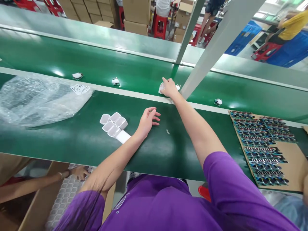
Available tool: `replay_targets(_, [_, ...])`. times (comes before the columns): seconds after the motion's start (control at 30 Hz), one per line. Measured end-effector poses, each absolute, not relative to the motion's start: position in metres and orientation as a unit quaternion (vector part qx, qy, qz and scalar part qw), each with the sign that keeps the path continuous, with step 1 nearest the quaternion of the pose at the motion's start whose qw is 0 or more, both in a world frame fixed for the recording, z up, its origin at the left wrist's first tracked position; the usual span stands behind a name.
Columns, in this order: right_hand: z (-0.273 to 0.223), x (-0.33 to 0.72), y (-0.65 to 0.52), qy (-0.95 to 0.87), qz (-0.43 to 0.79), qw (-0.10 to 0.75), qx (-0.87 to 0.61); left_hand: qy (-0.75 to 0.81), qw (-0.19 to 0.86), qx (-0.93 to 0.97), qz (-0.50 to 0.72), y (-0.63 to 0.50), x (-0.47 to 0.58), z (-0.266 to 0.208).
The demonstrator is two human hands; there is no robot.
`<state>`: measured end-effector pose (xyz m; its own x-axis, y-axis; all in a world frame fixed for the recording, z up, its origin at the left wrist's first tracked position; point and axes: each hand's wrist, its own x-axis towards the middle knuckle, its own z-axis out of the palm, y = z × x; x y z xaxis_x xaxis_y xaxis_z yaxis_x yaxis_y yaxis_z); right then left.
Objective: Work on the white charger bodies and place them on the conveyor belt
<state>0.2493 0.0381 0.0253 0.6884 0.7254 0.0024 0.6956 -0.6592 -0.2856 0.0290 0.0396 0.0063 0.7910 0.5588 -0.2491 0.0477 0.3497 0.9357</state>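
Observation:
My right hand (169,88) reaches over the green conveyor belt (144,72), its fingers closed on a small white plastic housing (161,88). Just right of those fingers, a small white part (178,87) shows partly behind the hand. Above the near green worktop (79,141), my left hand (149,120) is empty with its fingers apart. To its left stands a cluster of several white square housings (114,124), open side up. A white housing (123,136) lies against the cluster, partly behind my left forearm. Tiny pale bits (167,131) lie right of my left hand.
Small boards with white parts (115,81) sit spaced along the belt. A plastic bag (43,99) lies left. Cardboard with rows of circuit boards (291,157) is at right. A slanted metal post (211,48) rises beside my right hand. Another person's hand (80,172) is over boxed housings.

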Motion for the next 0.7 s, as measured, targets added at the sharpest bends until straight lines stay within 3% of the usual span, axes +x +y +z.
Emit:
replay_targets(0.13, [0.016,0.211,-0.012,-0.518,-0.010,0.234,-0.823,0.203,0.595,0.751,0.202,0.043,0.019,0.014])
replay_targets(0.23, [0.011,0.174,-0.068,-0.553,0.076,0.247,-0.792,0.191,0.369,0.879,0.235,0.056,0.007,0.021])
replay_targets(0.33, [0.007,0.146,-0.119,-0.535,0.128,0.237,-0.801,0.236,0.222,0.920,0.221,0.076,-0.009,0.025])
replay_targets(0.43, [0.001,0.129,-0.148,-0.522,0.134,0.231,-0.810,0.257,0.174,0.932,0.189,0.098,-0.027,0.029])
replay_targets(0.7, [-0.011,0.107,-0.150,-0.562,0.012,0.130,-0.817,0.204,0.172,0.951,0.158,0.125,-0.056,0.020])
